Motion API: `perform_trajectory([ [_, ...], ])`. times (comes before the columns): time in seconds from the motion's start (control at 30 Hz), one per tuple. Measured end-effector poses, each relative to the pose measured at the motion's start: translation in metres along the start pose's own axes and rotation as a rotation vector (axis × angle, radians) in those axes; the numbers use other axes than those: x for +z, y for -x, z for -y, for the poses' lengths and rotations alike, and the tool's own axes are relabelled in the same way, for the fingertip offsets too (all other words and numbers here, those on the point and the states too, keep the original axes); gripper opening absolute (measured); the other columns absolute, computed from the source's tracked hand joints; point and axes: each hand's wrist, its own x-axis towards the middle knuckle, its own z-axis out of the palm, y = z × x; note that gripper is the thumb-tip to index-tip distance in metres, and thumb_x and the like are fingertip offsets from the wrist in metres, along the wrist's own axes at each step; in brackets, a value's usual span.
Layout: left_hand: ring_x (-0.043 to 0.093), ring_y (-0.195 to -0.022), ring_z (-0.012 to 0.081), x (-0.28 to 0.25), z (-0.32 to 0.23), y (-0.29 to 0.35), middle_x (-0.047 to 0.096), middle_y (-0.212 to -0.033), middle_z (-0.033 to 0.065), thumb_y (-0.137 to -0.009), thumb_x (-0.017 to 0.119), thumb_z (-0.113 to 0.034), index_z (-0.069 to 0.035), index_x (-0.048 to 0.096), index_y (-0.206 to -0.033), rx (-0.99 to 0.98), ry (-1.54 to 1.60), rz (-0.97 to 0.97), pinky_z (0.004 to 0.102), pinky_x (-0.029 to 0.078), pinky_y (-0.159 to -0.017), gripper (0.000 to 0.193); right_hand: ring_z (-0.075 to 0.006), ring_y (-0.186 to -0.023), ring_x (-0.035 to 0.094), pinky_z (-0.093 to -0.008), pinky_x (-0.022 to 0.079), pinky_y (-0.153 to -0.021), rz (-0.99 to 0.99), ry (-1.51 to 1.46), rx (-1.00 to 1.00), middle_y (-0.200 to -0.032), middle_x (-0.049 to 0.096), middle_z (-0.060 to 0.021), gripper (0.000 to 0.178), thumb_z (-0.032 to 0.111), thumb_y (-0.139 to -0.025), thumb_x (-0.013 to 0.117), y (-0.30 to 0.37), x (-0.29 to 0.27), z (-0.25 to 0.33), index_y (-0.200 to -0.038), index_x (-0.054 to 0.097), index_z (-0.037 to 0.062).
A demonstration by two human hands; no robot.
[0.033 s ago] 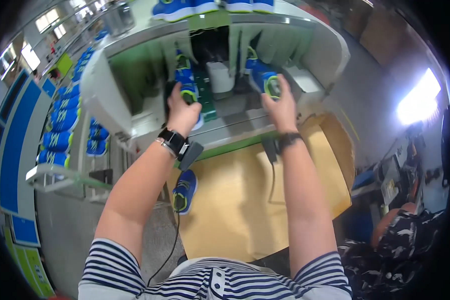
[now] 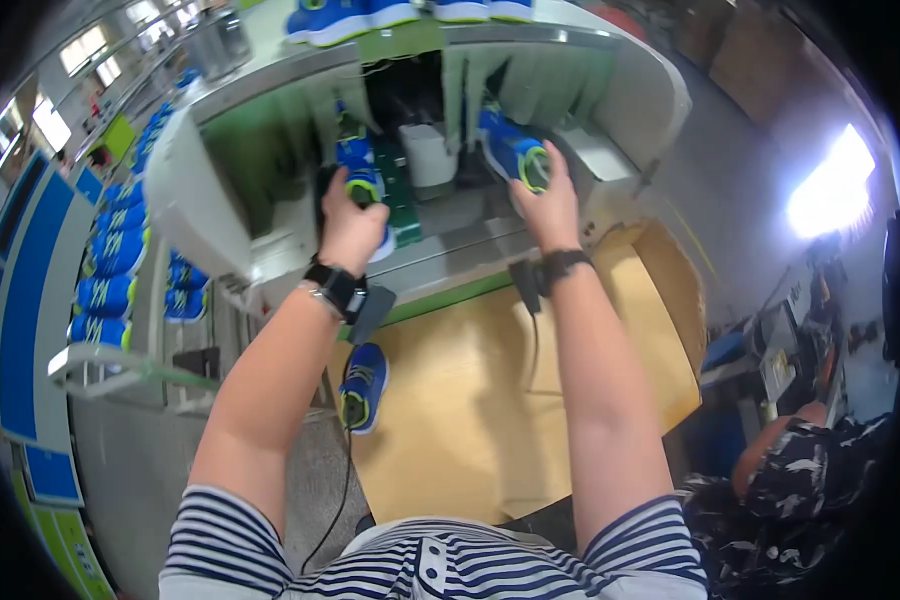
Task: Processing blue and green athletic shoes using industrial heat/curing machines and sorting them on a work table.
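My left hand is closed round the near, heel end of a blue sneaker with yellow-green lining. That shoe points away from me into the open front of a pale machine. To the right, my right hand grips the collar of a second blue sneaker, its toe also turned inward toward hanging strips. Between the two shoes stands a white block-like part, beside a dark green plate. Both hands are slightly blurred, and some fingers are hidden behind the shoes.
Below the machine lies a cardboard sheet with another blue shoe at its left edge, near a black cable. Racked blue sneakers line the left. More shoes sit atop the machine. A person in patterned clothing is at lower right.
The whole scene sits slightly further left in the picture. Both hands keep their hold on the sneakers, and the right shoe's toe shows more plainly.
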Motion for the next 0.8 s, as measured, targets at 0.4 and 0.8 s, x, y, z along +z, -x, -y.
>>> perform_trajectory([
  [0.4,0.036,-0.141,0.0354,-0.06,0.004,0.175,0.037,-0.152,0.0179,-0.087,0.061,-0.004,-0.005,0.051,-0.135,0.305,-0.291,0.41,0.0438,0.029,-0.116,0.049,-0.0415,-0.134,0.039,-0.0492,0.033,-0.113,0.439,-0.054,0.007,-0.144,0.042,-0.022,0.061,0.023,-0.084,0.071,0.253,-0.014,-0.028,-0.138,0.049,0.0072],
  [0.8,0.03,-0.142,0.0406,-0.118,0.104,0.245,0.031,-0.151,0.0261,-0.087,0.07,-0.019,0.001,0.03,-0.149,-0.09,-0.526,0.523,0.0443,0.027,-0.117,0.076,-0.045,-0.141,0.032,-0.0514,0.031,-0.115,0.893,0.028,0.2,-0.151,0.036,-0.0267,0.059,0.022,-0.083,0.069,0.379,-0.087,-0.034,-0.136,0.052,0.004],
])
